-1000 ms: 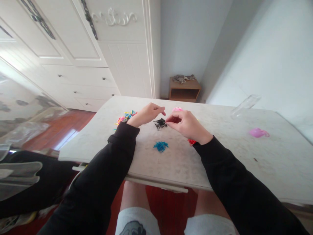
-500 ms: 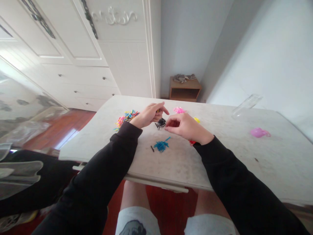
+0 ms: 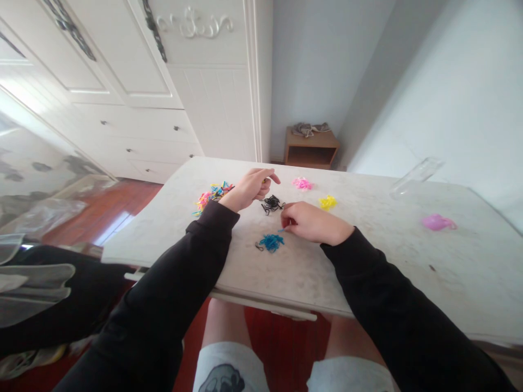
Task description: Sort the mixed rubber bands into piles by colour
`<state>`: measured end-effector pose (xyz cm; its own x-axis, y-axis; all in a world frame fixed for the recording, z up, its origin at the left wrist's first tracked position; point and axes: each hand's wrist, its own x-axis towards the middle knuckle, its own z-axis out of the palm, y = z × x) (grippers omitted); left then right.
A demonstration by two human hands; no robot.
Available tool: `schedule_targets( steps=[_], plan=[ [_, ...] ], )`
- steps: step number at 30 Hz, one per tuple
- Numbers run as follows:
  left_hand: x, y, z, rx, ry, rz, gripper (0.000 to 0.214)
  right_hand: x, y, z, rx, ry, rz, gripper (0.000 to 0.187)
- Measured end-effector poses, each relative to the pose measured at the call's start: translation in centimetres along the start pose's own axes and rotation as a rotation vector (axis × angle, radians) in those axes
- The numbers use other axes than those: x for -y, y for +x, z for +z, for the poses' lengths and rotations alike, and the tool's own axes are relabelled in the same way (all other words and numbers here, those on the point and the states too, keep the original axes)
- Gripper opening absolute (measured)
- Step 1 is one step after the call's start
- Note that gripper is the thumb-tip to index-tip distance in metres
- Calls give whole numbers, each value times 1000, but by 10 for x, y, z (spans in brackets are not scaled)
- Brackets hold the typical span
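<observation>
My left hand (image 3: 251, 189) hovers over the table between the mixed rubber band pile (image 3: 210, 197) and the black rubber bands (image 3: 272, 204). Its fingers are curled, the index finger reaching out, and a small dark and yellow bit of rubber bands shows between them. Lower and to the right, my right hand (image 3: 312, 222) pinches a light blue rubber band (image 3: 281, 230) at the edge of the blue rubber band pile (image 3: 272, 243). A single black band (image 3: 259, 246) lies left of that pile. Yellow bands (image 3: 327, 202) and pink bands (image 3: 303, 184) sit farther back.
On the white table (image 3: 392, 283), a clear cylindrical container (image 3: 419, 175) lies at the back right, with a purple balloon-like thing (image 3: 438, 222) before it. A wooden bedside cabinet (image 3: 312, 147) stands behind, and a white wardrobe (image 3: 216, 109) at the back left.
My right hand has moved down from the black bands to the stray blue band, uncovering the yellow pile and hiding the red one. My left hand has barely moved.
</observation>
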<state>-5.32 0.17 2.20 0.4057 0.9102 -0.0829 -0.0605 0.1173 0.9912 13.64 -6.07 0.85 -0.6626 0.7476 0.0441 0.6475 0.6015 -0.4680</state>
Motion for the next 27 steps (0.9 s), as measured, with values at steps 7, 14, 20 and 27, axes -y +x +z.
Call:
schedule_targets(
  steps=[7, 14, 20, 27],
  plan=[
    [0, -1, 1, 8, 18, 0, 27, 16, -4, -14, 76, 71, 16, 20],
    [0, 0, 3, -4, 31, 8, 26, 48, 1, 9, -45, -23, -336, 5],
    [0, 0, 2, -3, 0, 10, 29, 62, 3, 26, -40, -265, -353, 8],
    [1, -1, 2, 5, -43, 11, 39, 64, 2, 35, -71, -293, -308, 7]
  ],
)
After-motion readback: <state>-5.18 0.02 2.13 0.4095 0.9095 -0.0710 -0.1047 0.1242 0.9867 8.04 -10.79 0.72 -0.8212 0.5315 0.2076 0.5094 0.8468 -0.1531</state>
